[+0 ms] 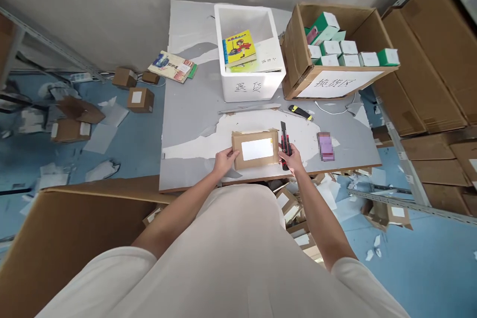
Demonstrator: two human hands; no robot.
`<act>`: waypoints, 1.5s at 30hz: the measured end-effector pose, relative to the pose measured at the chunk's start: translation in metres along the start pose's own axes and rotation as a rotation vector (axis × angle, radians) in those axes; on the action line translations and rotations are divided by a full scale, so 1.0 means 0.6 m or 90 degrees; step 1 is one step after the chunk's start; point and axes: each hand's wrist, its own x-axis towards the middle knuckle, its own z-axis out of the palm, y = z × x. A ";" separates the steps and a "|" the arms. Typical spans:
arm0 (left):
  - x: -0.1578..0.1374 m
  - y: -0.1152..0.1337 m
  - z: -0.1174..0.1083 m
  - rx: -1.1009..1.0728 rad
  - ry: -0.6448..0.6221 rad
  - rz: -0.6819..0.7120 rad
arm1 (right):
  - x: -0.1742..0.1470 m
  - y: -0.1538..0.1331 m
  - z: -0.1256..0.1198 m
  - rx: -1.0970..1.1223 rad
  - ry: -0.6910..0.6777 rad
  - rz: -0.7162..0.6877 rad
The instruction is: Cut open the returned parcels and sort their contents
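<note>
one labelled parcel [257, 159]; left fingers [227, 155] pinch it; right fingers [292, 158] hold cutter [285, 142]

Grey table [186, 126] with white box [249, 88], carton [295, 54], books [172, 66], yellow-black cutter [300, 112].

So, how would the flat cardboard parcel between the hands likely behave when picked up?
The parcel would likely be fairly stiff: its cardboard looks flat, without sagging. It seems unlikely to roll, given its broad rectangular shape. Weight is hard to judge; its inside is hidden.

A flat brown parcel [253, 163], white label [258, 149] facing up, is beside a red-black cutter [284, 145].
</note>
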 end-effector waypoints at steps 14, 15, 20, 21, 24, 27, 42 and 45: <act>0.013 -0.025 0.041 -0.042 -0.020 -0.067 | 0.038 0.010 -0.039 -0.097 -0.090 0.070; 0.005 -0.030 0.042 -0.056 -0.032 -0.072 | 0.034 0.019 -0.043 -0.101 -0.085 0.071; -0.028 -0.061 0.049 -0.079 -0.062 -0.144 | 0.012 0.066 -0.054 -0.104 -0.042 0.068; -0.030 -0.067 0.052 -0.084 -0.058 -0.151 | 0.010 0.074 -0.053 -0.114 -0.033 0.068; -0.030 -0.078 0.063 -0.108 -0.035 -0.148 | 0.011 0.090 -0.046 -0.161 0.000 0.061; -0.025 -0.080 0.074 -0.119 -0.011 -0.143 | 0.021 0.094 -0.040 -0.204 0.032 0.042; -0.010 0.048 0.043 0.130 0.091 -0.060 | 0.078 -0.035 -0.050 -0.286 0.039 -0.023; 0.004 0.047 0.056 0.168 0.131 -0.073 | 0.104 -0.037 -0.037 -0.370 0.058 -0.028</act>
